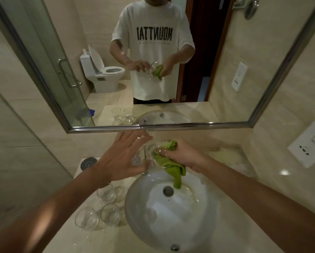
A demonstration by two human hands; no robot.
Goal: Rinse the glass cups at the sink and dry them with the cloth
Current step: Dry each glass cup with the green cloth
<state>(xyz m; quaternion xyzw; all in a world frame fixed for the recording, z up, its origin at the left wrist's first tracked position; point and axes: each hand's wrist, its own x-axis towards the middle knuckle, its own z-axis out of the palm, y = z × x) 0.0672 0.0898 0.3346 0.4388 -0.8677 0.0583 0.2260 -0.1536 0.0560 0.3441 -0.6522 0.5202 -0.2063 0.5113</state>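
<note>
Mid-frame, just above the far rim of the sink (pixel 131 207): one glass cup (pixel 149 155) held on its side between both hands, mouth turned toward the right of the frame. Left hand (pixel 122 157) cupped around the base, fingers (pixel 134 141) spread over the glass and thumb below, pressing on it rather than closed tight. Right hand (pixel 180 156) bunched around the green cloth (pixel 168 165), fingers clamped on the cloth and pushed into the cup's mouth, a tail of cloth hanging down over the basin toward the drain (pixel 168 190).

Lower left of the frame, on the table (pixel 65 240): four more glass cups (pixel 102 207) standing close together beside the sink (wet or dry, impossible to tell).

Probably the drying step for this cup. Thin clear glass, light but fragile, and likely slick if any rinse water remains; best gripped around the thick base and lower wall, never by the rim alone. Cloth soft and limp, easy to wad inside and twist. Main hazard: a slip over the hard basin, or too much outward push from the wadded cloth on the wall.
</note>
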